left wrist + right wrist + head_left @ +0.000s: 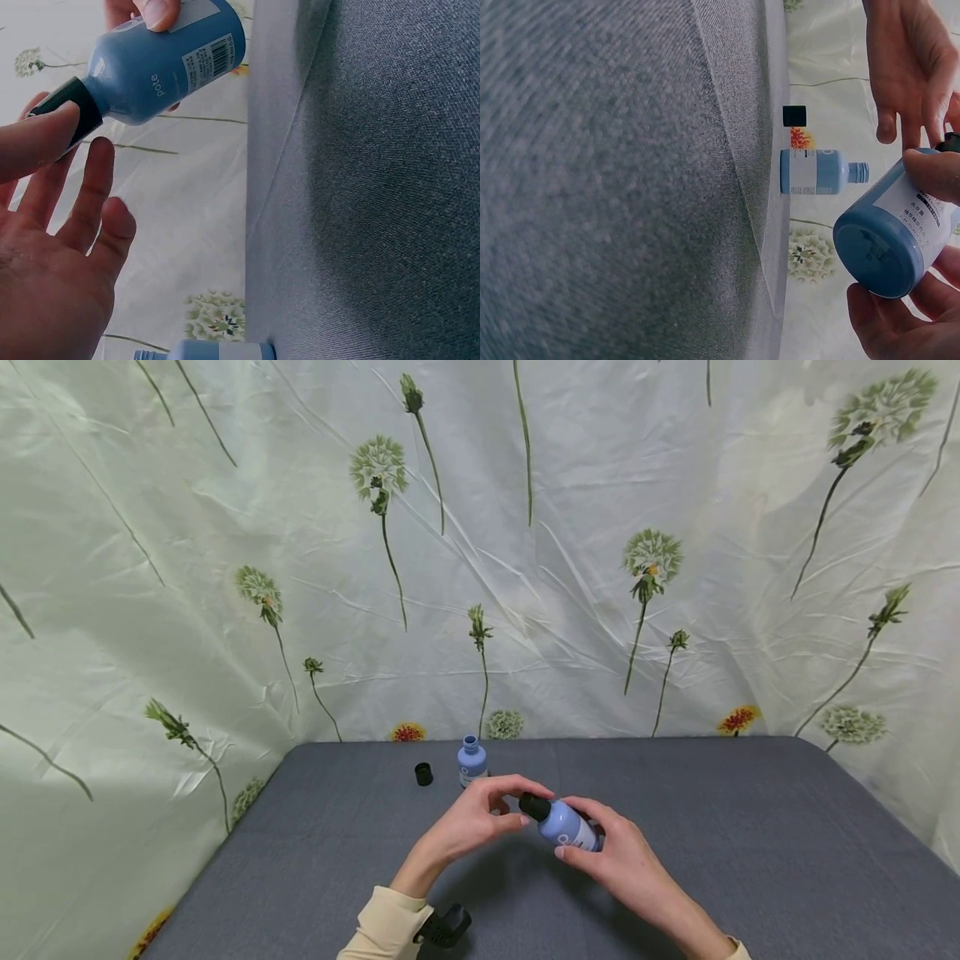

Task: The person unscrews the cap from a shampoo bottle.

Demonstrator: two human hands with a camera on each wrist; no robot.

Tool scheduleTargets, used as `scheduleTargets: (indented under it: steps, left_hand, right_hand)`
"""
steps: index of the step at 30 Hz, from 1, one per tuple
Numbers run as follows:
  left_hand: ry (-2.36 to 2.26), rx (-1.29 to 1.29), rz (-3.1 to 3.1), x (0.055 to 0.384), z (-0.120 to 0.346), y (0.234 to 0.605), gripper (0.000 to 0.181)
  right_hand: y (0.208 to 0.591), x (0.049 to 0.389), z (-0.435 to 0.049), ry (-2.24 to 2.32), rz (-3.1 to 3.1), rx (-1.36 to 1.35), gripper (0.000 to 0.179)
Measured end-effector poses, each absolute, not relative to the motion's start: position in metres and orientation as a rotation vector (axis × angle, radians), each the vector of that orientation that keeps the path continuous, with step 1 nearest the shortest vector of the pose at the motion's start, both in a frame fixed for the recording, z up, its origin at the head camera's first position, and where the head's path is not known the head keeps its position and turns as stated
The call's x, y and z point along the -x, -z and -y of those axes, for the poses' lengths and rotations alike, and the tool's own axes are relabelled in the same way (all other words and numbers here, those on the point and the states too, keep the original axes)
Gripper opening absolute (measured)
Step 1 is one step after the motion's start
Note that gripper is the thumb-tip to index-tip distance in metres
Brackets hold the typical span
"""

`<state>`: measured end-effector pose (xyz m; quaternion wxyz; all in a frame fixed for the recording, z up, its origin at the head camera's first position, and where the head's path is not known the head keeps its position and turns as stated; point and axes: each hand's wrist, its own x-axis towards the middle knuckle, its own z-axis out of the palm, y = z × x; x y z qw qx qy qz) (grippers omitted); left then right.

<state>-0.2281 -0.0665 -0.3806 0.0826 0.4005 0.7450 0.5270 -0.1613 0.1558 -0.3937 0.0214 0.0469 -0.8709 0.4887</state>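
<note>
My right hand (626,856) grips a blue bottle (567,827) with a white label round its body. The bottle is tilted, its capped end up and to the left, raised over the table. On its neck sits a black cap (88,105), which my left hand (480,814) pinches between thumb and index finger. The other left fingers (97,172) are spread below the cap in the left wrist view. A second blue bottle (471,762) stands upright behind the hands with a bare threaded neck. Left of it, a loose black cap (423,774) rests on the table.
A dark grey cloth covers the table (712,793). Behind it hangs a pale curtain (555,610) printed with dandelions, meeting the table's back edge. A black band (444,927) is around my left wrist.
</note>
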Motion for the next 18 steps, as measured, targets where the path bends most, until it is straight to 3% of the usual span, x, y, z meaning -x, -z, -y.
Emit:
scheduleTargets:
  steps: [18]
  left_hand:
    - [-1.601,-0.898,-2.424,0.2222,0.0644,0.3712,0.025]
  right_hand:
    - [0.3937,0.1604,-0.1537,-1.514,2.695,-0.156,0.055]
